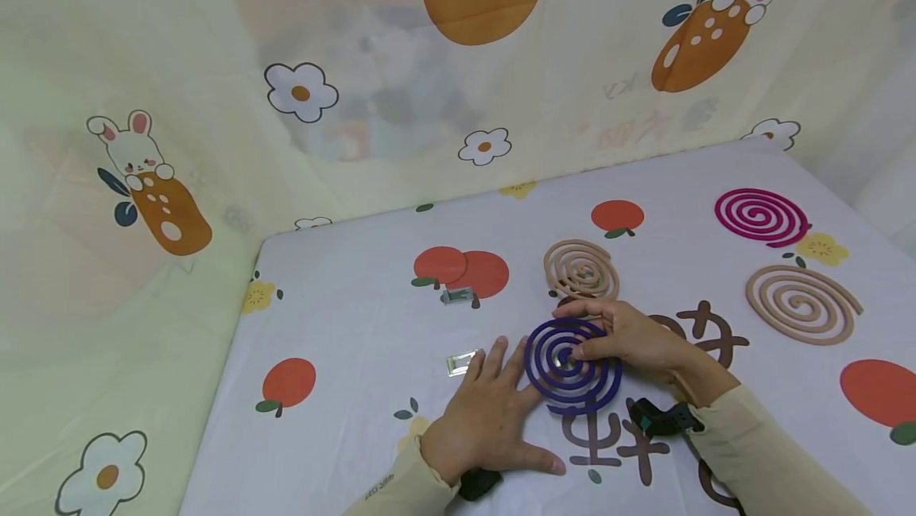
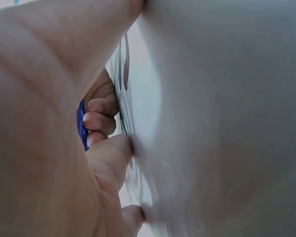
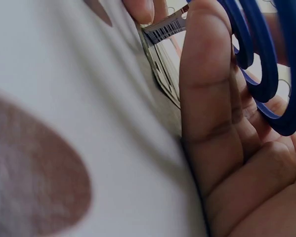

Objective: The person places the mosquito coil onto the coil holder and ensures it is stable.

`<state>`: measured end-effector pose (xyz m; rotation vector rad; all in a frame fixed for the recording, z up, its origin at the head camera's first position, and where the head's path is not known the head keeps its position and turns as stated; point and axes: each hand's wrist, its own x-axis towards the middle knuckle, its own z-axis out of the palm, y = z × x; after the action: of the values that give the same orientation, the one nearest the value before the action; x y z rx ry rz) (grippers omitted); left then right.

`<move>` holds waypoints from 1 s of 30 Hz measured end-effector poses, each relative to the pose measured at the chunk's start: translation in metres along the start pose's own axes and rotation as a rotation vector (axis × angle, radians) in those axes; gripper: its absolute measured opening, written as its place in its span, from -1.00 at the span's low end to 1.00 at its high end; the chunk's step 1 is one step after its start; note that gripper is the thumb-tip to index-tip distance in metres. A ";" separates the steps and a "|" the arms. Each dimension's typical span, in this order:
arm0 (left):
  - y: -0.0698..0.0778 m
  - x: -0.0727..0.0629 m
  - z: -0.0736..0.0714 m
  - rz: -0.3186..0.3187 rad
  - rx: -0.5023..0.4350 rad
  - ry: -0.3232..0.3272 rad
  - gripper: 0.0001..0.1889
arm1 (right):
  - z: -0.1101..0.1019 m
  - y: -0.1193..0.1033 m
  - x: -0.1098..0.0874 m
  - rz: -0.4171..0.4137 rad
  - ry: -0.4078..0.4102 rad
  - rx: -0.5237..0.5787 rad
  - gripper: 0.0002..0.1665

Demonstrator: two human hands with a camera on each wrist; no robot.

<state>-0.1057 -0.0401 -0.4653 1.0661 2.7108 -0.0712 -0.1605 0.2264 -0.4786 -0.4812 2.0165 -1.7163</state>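
My right hand (image 1: 637,341) pinches a dark blue mosquito coil (image 1: 529,361), its thumb at the coil's centre. A silvery glint shows through the centre rings. Seen from the right wrist, the blue coil (image 3: 291,98) stands off the cloth, with a shiny metal piece (image 3: 165,29) by the fingertips. My left hand (image 1: 494,413) lies palm down on the cloth, fingers spread, beside the coil's left edge. Just past its fingertips is a small metal stand (image 1: 461,362). In the left wrist view, the curled fingers of the right hand (image 2: 101,116) show beyond the left palm.
Behind the right hand lies a tan coil (image 1: 581,244). Another tan coil (image 1: 801,339) and a magenta coil (image 1: 760,192) lie at the right. A second metal stand (image 1: 458,296) sits farther back. A patterned curtain (image 1: 386,174) rises behind the white tablecloth (image 1: 343,325).
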 end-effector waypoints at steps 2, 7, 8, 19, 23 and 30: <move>0.000 0.000 0.000 0.000 -0.003 0.000 0.23 | 0.000 0.000 0.000 0.009 0.008 -0.001 -0.27; 0.000 -0.001 0.000 0.004 0.003 0.015 0.22 | -0.001 0.001 0.000 0.061 0.038 0.024 -0.24; -0.001 -0.001 0.000 0.005 0.006 0.019 0.22 | -0.001 0.001 0.000 0.066 0.038 0.036 -0.24; -0.001 -0.001 0.000 0.005 0.012 0.017 0.24 | 0.000 0.004 0.003 0.023 0.003 0.028 -0.27; 0.000 -0.001 0.000 0.006 0.013 0.019 0.24 | 0.001 0.003 0.003 0.024 0.028 0.009 -0.26; 0.000 -0.001 -0.001 0.004 0.002 0.014 0.24 | 0.004 0.001 0.002 0.041 0.047 0.027 -0.26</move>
<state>-0.1053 -0.0407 -0.4642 1.0764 2.7214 -0.0667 -0.1603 0.2223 -0.4806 -0.3916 2.0189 -1.7431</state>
